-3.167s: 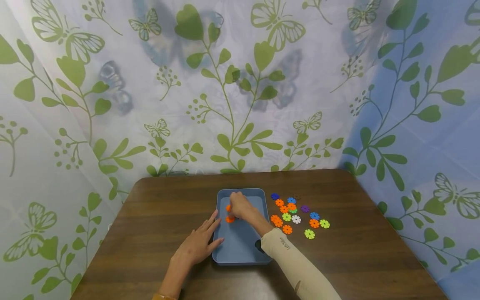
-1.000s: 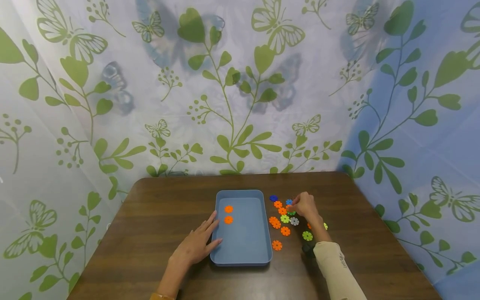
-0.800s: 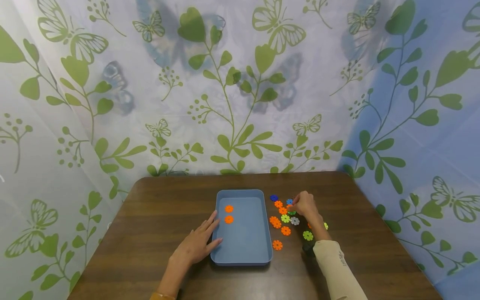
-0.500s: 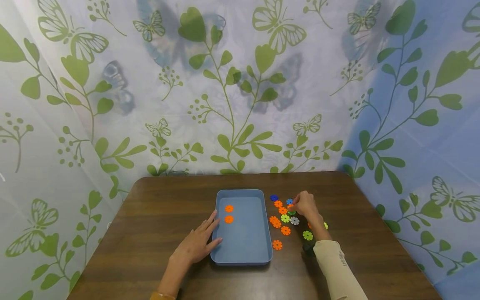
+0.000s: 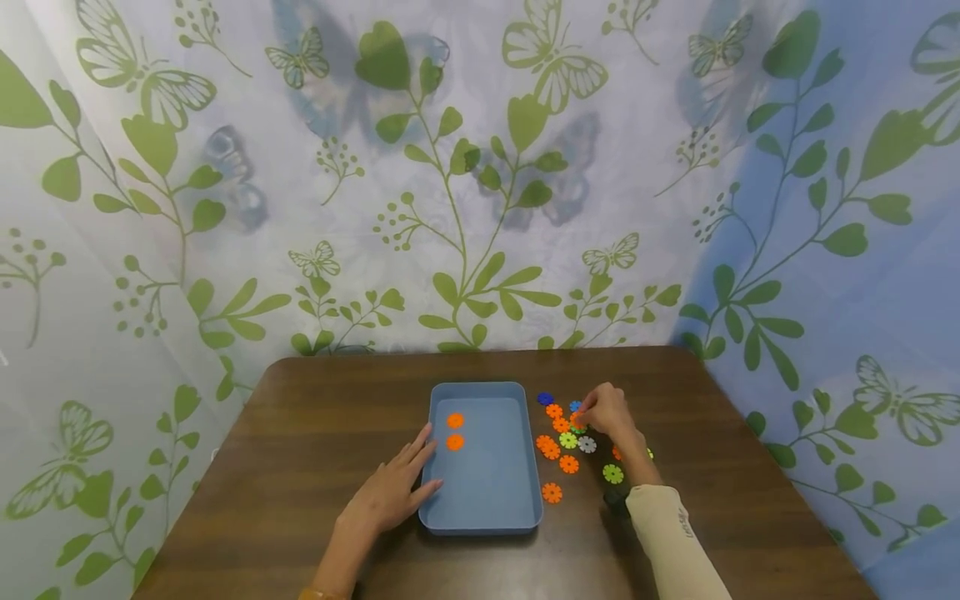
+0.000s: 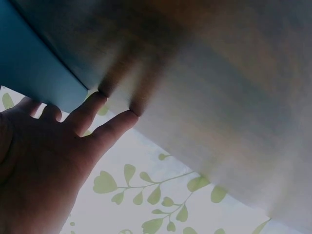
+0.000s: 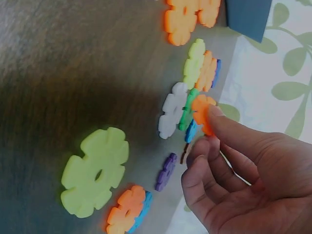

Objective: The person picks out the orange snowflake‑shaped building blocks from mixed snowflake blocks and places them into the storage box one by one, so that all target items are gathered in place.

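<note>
My right hand (image 5: 609, 412) is over the loose discs to the right of the tray. In the right wrist view, its thumb and fingers pinch an orange flower-shaped disc (image 7: 201, 111), tilted up above a green disc (image 7: 187, 109). The blue tray (image 5: 487, 532) lies in the middle of the table, with two orange discs (image 5: 455, 421) inside near its left wall. Along that wall rests my left hand (image 5: 386, 492), fingers extended, its fingertips at the rim. The left wrist view shows the fingers (image 6: 85, 112) spread beside the tray's side.
Several flower-shaped discs lie on the brown table (image 5: 337, 400), among them a white disc (image 5: 587, 445), a yellow-green disc (image 5: 612, 473) and a dark blue disc (image 5: 545, 399). One orange disc (image 5: 552, 492) sits close to the tray's right wall. A patterned curtain (image 5: 465, 208) stands behind.
My right hand has gone from inside the tray to the discs at the right, where it now pinches an orange one. Another orange disc has appeared near the tray's right side. My left hand stays.
</note>
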The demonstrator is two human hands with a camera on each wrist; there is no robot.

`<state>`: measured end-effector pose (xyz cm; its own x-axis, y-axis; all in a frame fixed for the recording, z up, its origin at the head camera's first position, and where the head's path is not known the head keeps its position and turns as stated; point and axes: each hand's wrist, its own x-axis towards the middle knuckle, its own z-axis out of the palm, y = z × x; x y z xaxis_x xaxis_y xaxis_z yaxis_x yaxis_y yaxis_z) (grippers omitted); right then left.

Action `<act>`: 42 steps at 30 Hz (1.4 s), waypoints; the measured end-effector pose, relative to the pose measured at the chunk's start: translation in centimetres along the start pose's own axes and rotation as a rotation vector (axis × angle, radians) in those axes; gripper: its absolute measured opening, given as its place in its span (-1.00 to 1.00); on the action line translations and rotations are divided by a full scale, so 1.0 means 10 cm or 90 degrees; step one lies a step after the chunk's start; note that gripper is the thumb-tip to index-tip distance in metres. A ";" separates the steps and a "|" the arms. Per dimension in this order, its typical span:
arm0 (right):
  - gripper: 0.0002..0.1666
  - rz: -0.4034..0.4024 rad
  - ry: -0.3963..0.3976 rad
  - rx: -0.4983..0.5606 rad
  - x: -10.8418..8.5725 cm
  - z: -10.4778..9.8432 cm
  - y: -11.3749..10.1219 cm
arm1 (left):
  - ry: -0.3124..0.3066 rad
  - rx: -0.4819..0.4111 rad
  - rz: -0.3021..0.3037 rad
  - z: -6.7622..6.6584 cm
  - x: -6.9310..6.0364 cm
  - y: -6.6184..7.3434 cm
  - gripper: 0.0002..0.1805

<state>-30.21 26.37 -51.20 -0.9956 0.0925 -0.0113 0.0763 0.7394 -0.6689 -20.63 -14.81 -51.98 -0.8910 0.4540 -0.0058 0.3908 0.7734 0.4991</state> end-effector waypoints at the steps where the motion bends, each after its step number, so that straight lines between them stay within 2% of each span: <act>1: -0.78 -0.005 0.000 -0.002 0.00 -0.01 0.00 | -0.005 -0.005 -0.004 -0.02 0.00 0.02 -0.22; 5: -0.80 -0.009 0.000 -0.006 -0.02 -0.04 -0.02 | -0.012 -0.007 -0.011 -0.06 -0.01 0.07 -0.21; 12: -0.85 -0.004 0.005 0.016 -0.03 -0.07 -0.04 | -0.010 -0.005 -0.009 -0.05 -0.01 0.07 -0.21; 17: -0.90 -0.026 0.002 0.057 -0.04 -0.13 -0.07 | -0.014 -0.002 -0.013 -0.04 0.00 0.06 -0.21; 24: -0.95 -0.048 0.015 0.051 -0.05 -0.20 -0.14 | -0.015 -0.002 -0.016 -0.04 0.00 0.06 -0.20; 32: -0.94 -0.091 0.044 0.058 -0.07 -0.29 -0.28 | -0.015 0.000 -0.013 -0.04 0.00 0.06 -0.21; 42: -0.93 -0.139 0.030 0.069 -0.11 -0.39 -0.56 | -0.013 0.009 -0.018 -0.02 0.01 0.03 -0.20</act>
<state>-29.36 24.80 -44.55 -0.9840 -0.0284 0.1758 -0.1493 0.6698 -0.7274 -20.64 -14.58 -51.67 -0.8966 0.4411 -0.0378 0.3693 0.7922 0.4858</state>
